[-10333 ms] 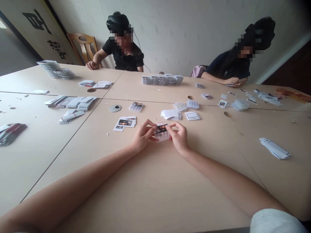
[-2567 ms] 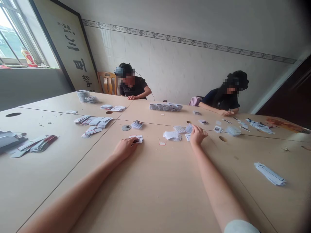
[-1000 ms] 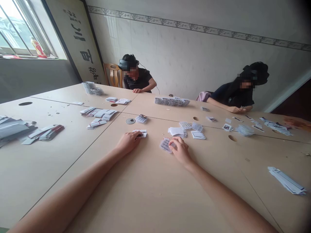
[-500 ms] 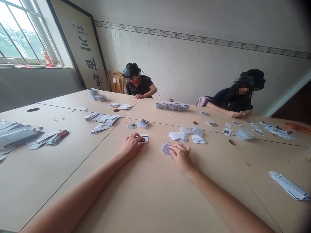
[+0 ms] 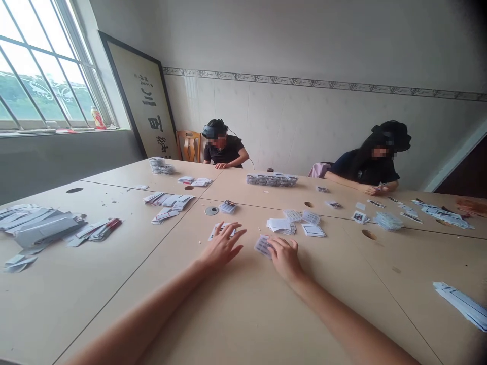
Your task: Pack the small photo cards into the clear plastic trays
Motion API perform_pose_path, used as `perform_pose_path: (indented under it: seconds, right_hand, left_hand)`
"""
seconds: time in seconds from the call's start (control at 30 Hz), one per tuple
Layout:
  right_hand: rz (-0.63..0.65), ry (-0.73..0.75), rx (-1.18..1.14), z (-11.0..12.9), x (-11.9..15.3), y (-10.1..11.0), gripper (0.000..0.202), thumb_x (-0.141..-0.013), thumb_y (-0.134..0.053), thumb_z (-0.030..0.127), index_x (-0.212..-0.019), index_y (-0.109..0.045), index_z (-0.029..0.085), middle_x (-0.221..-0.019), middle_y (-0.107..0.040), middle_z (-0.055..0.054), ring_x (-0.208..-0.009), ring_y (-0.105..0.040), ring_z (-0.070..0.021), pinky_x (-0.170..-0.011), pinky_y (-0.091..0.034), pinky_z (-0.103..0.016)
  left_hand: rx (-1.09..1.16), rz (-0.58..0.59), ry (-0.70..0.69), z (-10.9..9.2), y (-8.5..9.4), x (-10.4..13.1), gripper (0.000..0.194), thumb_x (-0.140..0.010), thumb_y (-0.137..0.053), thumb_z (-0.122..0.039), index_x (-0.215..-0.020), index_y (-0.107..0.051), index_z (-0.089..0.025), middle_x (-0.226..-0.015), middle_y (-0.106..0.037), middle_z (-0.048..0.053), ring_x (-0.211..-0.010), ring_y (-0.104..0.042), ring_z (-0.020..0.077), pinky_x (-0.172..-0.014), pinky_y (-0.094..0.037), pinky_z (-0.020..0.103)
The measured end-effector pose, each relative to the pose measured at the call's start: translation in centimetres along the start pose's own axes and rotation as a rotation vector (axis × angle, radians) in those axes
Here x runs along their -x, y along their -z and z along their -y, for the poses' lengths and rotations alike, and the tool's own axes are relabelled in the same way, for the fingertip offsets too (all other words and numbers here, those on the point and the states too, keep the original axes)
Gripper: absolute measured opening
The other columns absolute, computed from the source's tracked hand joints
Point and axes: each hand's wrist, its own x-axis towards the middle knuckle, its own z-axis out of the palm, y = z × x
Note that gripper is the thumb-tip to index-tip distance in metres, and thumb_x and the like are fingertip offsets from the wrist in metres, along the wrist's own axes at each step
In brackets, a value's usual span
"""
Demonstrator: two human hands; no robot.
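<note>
My left hand (image 5: 222,248) is spread over a small stack of printed cards (image 5: 213,232), its fingers apart and covering part of them. To its right, my right hand (image 5: 285,257) has its fingertips on the edge of a clear plastic piece with small printed marks (image 5: 262,245), which lies on the table. Just beyond are a pile of white cards (image 5: 280,225), more clear pieces (image 5: 311,217) and a few black-edged white cards (image 5: 314,230).
Paper heaps (image 5: 45,223) cover the table's left side. Stacked packs (image 5: 272,180) stand at the far edge, and white strips (image 5: 460,304) lie at right. Two people (image 5: 228,152) sit across the table, which has round holes.
My left hand has opened and spread its fingers over the cards, where it gripped their edge before. My right hand stays at the clear piece. The view has tilted upward.
</note>
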Motion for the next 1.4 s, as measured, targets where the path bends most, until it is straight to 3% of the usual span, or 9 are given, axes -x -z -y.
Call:
perform_pose_path:
  seconds: [0.17,0.43,0.53,0.63,0.8,0.93,1.1,1.27,1.4]
  right_hand:
    - [0.013,0.047,-0.005,-0.4,-0.2,-0.6,0.031,-0.092,-0.041,0.011,-0.106,-0.067,0.021,-0.116,-0.068,-0.01,-0.11,-0.061,-0.0218,-0.1,-0.029,-0.044]
    - [0.022,0.076,-0.065,0.2,-0.5,0.3,0.028,-0.09,-0.043,0.009,-0.101,-0.066,0.02,-0.111,-0.069,-0.009,-0.104,-0.062,-0.022,-0.09,-0.04,-0.04]
    - [0.014,0.092,-0.113,0.2,-0.5,0.3,0.029,-0.088,-0.043,0.007,-0.103,-0.065,0.019,-0.115,-0.067,-0.01,-0.106,-0.062,-0.0225,-0.09,-0.044,-0.038]
    - [-0.023,0.103,-0.156,-0.1,-0.5,-0.1,0.034,-0.086,-0.043,0.005,-0.108,-0.065,0.017,-0.116,-0.065,-0.012,-0.11,-0.061,-0.0235,-0.093,-0.047,-0.038]
    - [-0.065,0.171,-0.219,-0.6,-0.7,-0.6,0.033,-0.085,-0.041,0.003,-0.098,-0.07,0.015,-0.11,-0.067,-0.014,-0.106,-0.064,-0.0237,-0.094,-0.05,-0.038]
    - [-0.063,0.168,-0.272,-0.7,-0.9,-0.4,0.031,-0.085,-0.043,0.004,-0.097,-0.07,0.014,-0.107,-0.067,-0.014,-0.104,-0.065,-0.0243,-0.093,-0.052,-0.04]
    - [-0.009,0.222,-0.364,-0.3,-0.7,0.1,0.032,-0.082,-0.044,0.002,-0.099,-0.068,0.016,-0.109,-0.068,-0.011,-0.111,-0.062,-0.0223,-0.096,-0.05,-0.038]
    - [-0.003,0.238,-0.369,-0.2,-0.5,0.5,0.032,-0.081,-0.044,0.001,-0.098,-0.065,0.018,-0.115,-0.065,-0.009,-0.113,-0.059,-0.0205,-0.095,-0.048,-0.036]
    - [0.006,0.215,-0.306,-0.1,-0.4,0.7,0.031,-0.08,-0.045,0.001,-0.096,-0.064,0.021,-0.117,-0.063,-0.008,-0.113,-0.058,-0.021,-0.095,-0.046,-0.038]
  left_hand:
    - [0.039,-0.005,-0.032,-1.9,1.2,-0.3,0.04,-0.095,-0.039,-0.03,-0.135,-0.043,-0.025,-0.136,-0.047,0.014,-0.127,-0.045,0.0234,-0.112,-0.024,0.054]
    - [0.133,-0.051,-0.045,-4.5,4.1,-1.5,0.042,-0.094,-0.043,-0.034,-0.135,-0.042,-0.025,-0.137,-0.046,0.013,-0.131,-0.04,0.0245,-0.111,-0.029,0.05]
    - [0.171,0.014,-0.019,-4.6,3.1,-2.0,0.052,-0.091,-0.049,-0.038,-0.14,-0.036,-0.025,-0.141,-0.044,0.012,-0.134,-0.038,0.0256,-0.112,-0.028,0.051]
    - [0.182,0.122,-0.01,-4.1,0.8,-2.5,0.065,-0.086,-0.056,-0.042,-0.143,-0.032,-0.024,-0.146,-0.04,0.012,-0.139,-0.031,0.0285,-0.114,-0.023,0.055]
    - [0.197,0.25,0.055,-3.3,-2.0,-2.8,0.069,-0.083,-0.058,-0.046,-0.143,-0.033,-0.023,-0.149,-0.037,0.013,-0.142,-0.026,0.0308,-0.114,-0.018,0.06]
    - [0.228,0.301,0.124,-3.1,-2.2,-2.7,0.071,-0.086,-0.05,-0.053,-0.146,-0.029,-0.022,-0.152,-0.031,0.014,-0.144,-0.021,0.0322,-0.113,-0.017,0.063]
    - [0.244,0.326,0.111,-3.1,-1.9,-2.8,0.076,-0.084,-0.05,-0.06,-0.146,-0.029,-0.022,-0.154,-0.026,0.014,-0.145,-0.015,0.0338,-0.113,-0.01,0.065]
    - [0.252,0.326,0.091,-3.2,-1.9,-2.8,0.064,-0.082,-0.053,-0.061,-0.136,-0.045,-0.028,-0.154,-0.027,0.012,-0.145,-0.015,0.0342,-0.112,-0.008,0.067]
    - [0.267,0.261,0.096,-3.3,-2.2,-2.7,0.057,-0.08,-0.056,-0.06,-0.126,-0.053,-0.025,-0.147,-0.035,0.016,-0.143,-0.021,0.0356,-0.11,-0.013,0.069]
